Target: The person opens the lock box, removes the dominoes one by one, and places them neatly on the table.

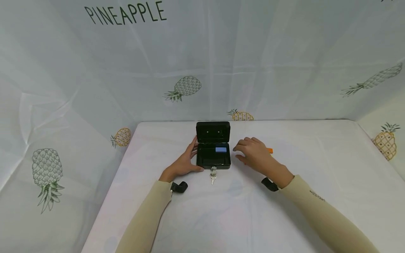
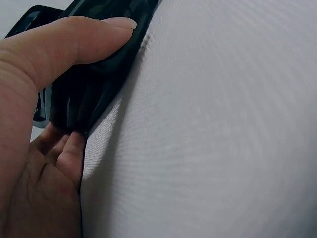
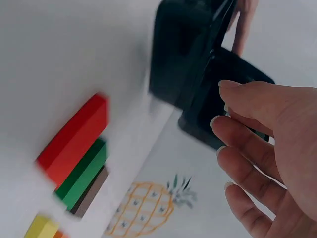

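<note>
A small black cash box [image 1: 205, 156] stands on the table with its lid [image 1: 213, 132] raised. Inside, toward the back right, lies a blue block [image 1: 220, 149]. A key hangs in the front lock with more keys [image 1: 213, 175] on it. My left hand [image 1: 184, 162] holds the box at its left side, thumb [image 2: 79, 42] on the front and fingers along the side. To the right of the box is my right hand [image 1: 254, 154], apart from it, with loosely bent fingers [image 3: 247, 141] and nothing between them.
In the right wrist view a red block [image 3: 74, 139], a green block [image 3: 84, 173] and a greyish-brown block [image 3: 91, 193] lie side by side, near a yellow block [image 3: 38, 228]. An orange block [image 1: 270, 150] shows behind my right hand. Pineapple-printed cloth [image 1: 253, 70] hangs behind the table.
</note>
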Available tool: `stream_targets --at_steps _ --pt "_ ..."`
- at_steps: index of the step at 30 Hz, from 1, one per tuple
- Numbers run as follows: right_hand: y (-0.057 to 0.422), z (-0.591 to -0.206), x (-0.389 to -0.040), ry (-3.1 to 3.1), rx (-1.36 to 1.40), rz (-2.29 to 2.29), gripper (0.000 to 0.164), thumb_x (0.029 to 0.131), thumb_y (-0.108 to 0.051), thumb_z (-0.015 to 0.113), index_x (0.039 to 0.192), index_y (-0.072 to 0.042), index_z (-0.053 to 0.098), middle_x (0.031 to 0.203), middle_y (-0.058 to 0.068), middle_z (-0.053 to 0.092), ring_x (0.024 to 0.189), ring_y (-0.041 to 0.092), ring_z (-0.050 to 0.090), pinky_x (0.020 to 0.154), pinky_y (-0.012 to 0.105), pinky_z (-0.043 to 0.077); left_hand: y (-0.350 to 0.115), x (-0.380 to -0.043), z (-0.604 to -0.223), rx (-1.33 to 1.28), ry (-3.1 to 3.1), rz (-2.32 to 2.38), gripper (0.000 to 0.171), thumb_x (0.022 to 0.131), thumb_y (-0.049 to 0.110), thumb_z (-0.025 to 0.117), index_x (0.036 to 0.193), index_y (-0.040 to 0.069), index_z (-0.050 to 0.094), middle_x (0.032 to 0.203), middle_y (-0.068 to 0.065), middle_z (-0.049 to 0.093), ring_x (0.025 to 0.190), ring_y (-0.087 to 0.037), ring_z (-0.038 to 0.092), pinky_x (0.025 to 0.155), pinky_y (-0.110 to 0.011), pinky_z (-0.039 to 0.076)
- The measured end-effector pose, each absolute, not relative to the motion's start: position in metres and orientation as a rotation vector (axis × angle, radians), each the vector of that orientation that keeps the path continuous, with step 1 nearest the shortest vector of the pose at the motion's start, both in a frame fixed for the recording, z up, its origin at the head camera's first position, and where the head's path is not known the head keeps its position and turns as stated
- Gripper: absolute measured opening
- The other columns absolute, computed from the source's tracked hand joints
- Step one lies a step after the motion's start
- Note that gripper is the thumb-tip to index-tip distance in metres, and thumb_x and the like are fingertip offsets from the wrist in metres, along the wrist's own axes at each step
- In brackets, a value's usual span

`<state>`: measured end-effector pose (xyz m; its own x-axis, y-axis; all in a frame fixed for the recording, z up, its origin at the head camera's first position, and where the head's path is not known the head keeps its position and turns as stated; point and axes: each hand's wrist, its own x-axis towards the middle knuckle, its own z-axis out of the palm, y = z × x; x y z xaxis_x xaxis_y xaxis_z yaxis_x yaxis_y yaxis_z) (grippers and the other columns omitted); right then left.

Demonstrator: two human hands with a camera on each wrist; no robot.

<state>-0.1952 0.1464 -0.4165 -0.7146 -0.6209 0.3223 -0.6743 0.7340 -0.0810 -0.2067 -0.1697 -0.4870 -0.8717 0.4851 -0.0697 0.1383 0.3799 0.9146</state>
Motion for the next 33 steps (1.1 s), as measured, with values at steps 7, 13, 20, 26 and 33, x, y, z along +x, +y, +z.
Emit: stream_targets --at_steps 7,13,20,26,33 --pt "0.117 -0.420 -0.203 -2.631 1.048 0.209 0.026 0.083 -0.016 0.093 0.105 -0.009 0.082 0.102 0.004 0.077 0.095 0.024 0.068 0.081 0.036 0.057 -0.169 -0.206 -0.492 0.527 2.311 1.493 0.131 0.086 -0.001 0.086 0.171 0.027 -0.010 0.173 -0.020 0.011 0.160 -0.041 0.024 0.130 -0.047 0.028" --pt "0.101 -0.429 -0.211 -2.608 1.078 0.127 0.023 0.085 -0.018 0.091 0.105 -0.009 0.082 0.101 0.004 0.077 0.094 0.023 0.068 0.080 0.036 0.058 -0.169 -0.206 -0.492 0.531 2.318 1.499 0.132 0.084 -0.002 0.087 0.171 0.026 -0.009 0.172 -0.021 0.014 0.159 -0.041 0.025 0.130 -0.046 0.028" --pt "0.089 -0.437 -0.218 -2.643 1.096 -0.036 0.016 0.091 -0.017 0.086 0.105 -0.011 0.082 0.102 0.004 0.079 0.093 0.023 0.068 0.084 0.037 0.059 -0.169 -0.206 -0.492 0.539 2.306 1.492 0.132 0.085 -0.003 0.086 0.171 0.026 -0.010 0.173 -0.020 0.012 0.160 -0.040 0.024 0.130 -0.044 0.027" --pt "0.082 -0.440 -0.221 -2.675 1.095 -0.142 0.011 0.094 -0.018 0.083 0.103 -0.011 0.083 0.099 0.004 0.079 0.093 0.024 0.069 0.084 0.038 0.060 -0.170 -0.206 -0.490 0.547 2.310 1.497 0.133 0.085 -0.003 0.087 0.171 0.026 -0.010 0.172 -0.021 0.013 0.160 -0.039 0.024 0.130 -0.044 0.027" --pt "0.078 -0.440 -0.221 -2.686 1.096 -0.180 0.007 0.095 -0.017 0.081 0.101 -0.013 0.083 0.097 0.004 0.080 0.092 0.024 0.069 0.083 0.037 0.059 -0.171 -0.208 -0.491 0.558 2.319 1.501 0.132 0.085 -0.003 0.086 0.171 0.025 -0.010 0.172 -0.022 0.013 0.159 -0.041 0.025 0.130 -0.046 0.028"
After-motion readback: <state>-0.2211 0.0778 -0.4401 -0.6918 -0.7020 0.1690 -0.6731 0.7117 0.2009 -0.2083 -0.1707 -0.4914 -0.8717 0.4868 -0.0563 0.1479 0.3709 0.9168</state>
